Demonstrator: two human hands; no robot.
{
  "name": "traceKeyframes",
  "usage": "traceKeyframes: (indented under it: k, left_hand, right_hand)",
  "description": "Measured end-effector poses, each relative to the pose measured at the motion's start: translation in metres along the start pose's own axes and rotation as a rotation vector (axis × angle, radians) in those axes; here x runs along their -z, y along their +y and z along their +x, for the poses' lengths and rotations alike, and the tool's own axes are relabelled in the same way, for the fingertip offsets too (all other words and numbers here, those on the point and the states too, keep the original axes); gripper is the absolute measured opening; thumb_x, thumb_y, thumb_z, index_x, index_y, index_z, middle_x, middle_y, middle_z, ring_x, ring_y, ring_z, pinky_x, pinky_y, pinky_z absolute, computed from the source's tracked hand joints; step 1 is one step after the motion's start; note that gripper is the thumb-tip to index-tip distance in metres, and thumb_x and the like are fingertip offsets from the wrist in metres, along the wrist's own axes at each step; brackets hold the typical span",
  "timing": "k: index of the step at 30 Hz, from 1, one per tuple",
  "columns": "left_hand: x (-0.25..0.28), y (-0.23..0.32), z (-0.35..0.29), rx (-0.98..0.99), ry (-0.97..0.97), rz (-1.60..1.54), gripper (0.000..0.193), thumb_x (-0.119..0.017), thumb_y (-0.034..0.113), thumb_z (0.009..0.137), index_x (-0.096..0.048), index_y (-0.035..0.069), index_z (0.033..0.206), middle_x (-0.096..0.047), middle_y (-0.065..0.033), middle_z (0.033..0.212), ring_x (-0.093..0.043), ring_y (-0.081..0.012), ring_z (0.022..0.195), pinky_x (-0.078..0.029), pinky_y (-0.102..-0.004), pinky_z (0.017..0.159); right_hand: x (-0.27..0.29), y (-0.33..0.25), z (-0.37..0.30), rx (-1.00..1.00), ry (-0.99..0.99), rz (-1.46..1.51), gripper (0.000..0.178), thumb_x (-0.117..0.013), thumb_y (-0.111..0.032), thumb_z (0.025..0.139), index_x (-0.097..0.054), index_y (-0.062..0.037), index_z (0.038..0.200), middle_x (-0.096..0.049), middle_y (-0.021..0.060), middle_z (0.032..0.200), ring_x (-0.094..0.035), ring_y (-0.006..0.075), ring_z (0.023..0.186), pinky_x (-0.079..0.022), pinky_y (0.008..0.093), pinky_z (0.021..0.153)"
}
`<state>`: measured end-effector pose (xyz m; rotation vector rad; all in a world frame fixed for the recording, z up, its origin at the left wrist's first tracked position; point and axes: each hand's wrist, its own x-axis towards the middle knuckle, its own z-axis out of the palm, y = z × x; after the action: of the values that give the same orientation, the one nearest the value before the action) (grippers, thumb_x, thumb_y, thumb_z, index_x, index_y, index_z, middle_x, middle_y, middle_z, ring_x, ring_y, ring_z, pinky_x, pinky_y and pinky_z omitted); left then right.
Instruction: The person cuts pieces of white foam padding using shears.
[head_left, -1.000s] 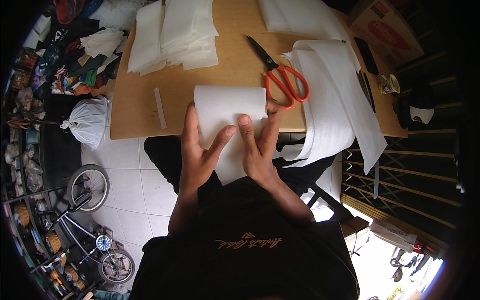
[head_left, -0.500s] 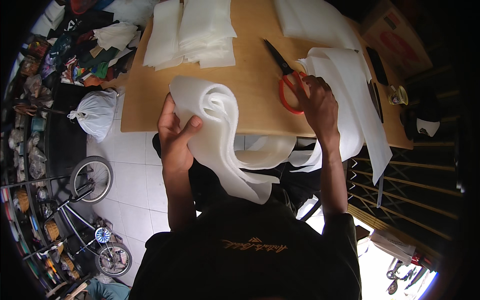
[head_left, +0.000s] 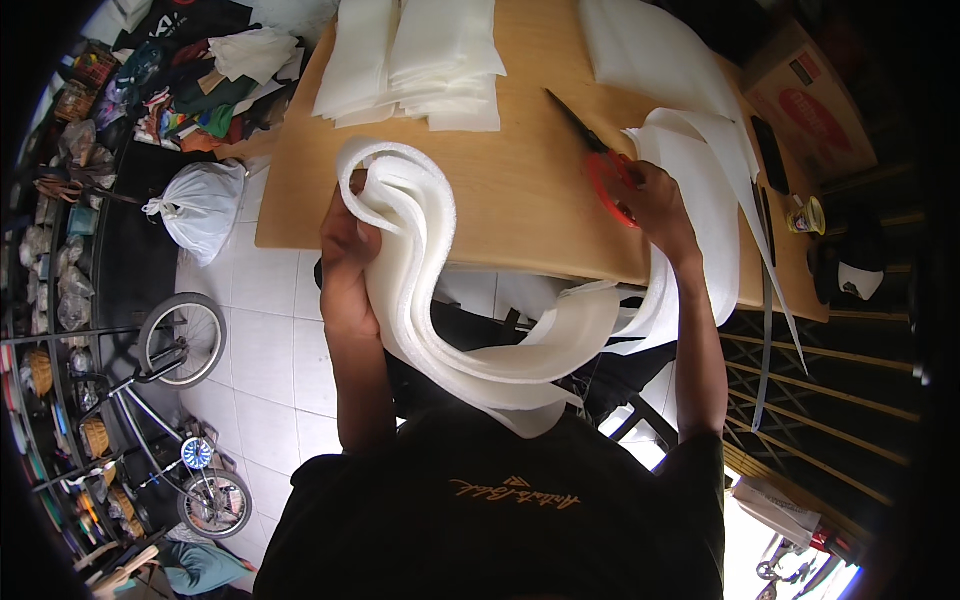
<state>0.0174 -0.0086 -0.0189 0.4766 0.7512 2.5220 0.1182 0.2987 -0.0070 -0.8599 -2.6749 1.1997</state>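
Observation:
In the head view, my left hand [head_left: 350, 245] is closed on a folded bundle of white foam sheets [head_left: 420, 260]. The bundle curls over at the top, and its long ends sag across my lap to the right. My fingers are partly hidden inside the curl. At the table's near right, my right hand [head_left: 665, 210] has its fingers around the red handles of a pair of scissors [head_left: 605, 185]. The black blades point away to the far left, over the tabletop. Beside that hand, more white foam strips [head_left: 705, 240] drape over the table's edge.
On the wooden table [head_left: 520, 190] lie stacks of cut white foam [head_left: 440, 65] at the far left and a larger foam pile [head_left: 655, 50] at the far right. A cardboard box [head_left: 810, 100], dark phone-like slab [head_left: 770, 155] and small cup [head_left: 805, 215] line the right side. A bicycle [head_left: 165, 420] stands left.
My right hand has closed around the scissors' handles, and the scissors have turned slightly. My left hand has turned the foam bundle, its curl now opening leftward and its ends spread farther right.

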Motion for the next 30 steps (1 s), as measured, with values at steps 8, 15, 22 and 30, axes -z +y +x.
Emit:
traceKeyframes:
  k: [8,15,22,30]
  left_hand:
    - [-0.021,0.000,0.003,-0.021,0.093,0.230,0.058,-0.073,0.015,0.081,-0.045,-0.003,0.129,-0.061,-0.0099,0.113,-0.061,-0.0161,0.100,-0.052,-0.0285,0.086]
    - [-0.027,0.002,0.013,-0.064,0.025,0.422,0.057,-0.074,0.008,0.078,-0.047,-0.004,0.127,-0.060,-0.0104,0.112,-0.059,-0.0169,0.102,-0.048,-0.0302,0.088]
    - [-0.037,-0.002,0.015,-0.028,0.063,0.503,0.057,-0.074,0.006,0.076,-0.048,-0.004,0.126,-0.061,-0.0108,0.108,-0.060,-0.0174,0.098,-0.049,-0.0302,0.086]
    - [-0.038,0.007,0.020,-0.015,0.016,0.602,0.055,-0.076,0.004,0.073,-0.050,-0.004,0.121,-0.063,-0.0100,0.103,-0.062,-0.0169,0.093,-0.049,-0.0285,0.084]
  right_hand:
    - [0.013,0.011,-0.041,0.130,0.000,0.461,0.032,-0.065,-0.016,0.084,-0.056,0.0053,0.105,-0.056,-0.0002,0.074,-0.046,0.0047,0.054,-0.037,0.0220,0.050]
    - [0.038,-0.028,-0.136,-0.169,-0.295,0.960,0.097,-0.078,-0.057,0.065,-0.039,0.0055,0.127,-0.047,0.0026,0.088,-0.038,0.0045,0.064,-0.028,0.0185,0.052]
    - [0.037,-0.010,-0.150,-0.157,-0.712,1.172,0.104,-0.079,-0.061,0.060,-0.038,0.0052,0.128,-0.048,0.0048,0.089,-0.039,0.0068,0.064,-0.031,0.0211,0.054]
    - [0.036,-0.015,-0.150,0.058,-1.037,0.954,0.111,-0.078,-0.076,0.044,-0.045,0.0021,0.116,-0.047,0.0009,0.077,-0.040,0.0076,0.061,-0.032,0.0234,0.056]
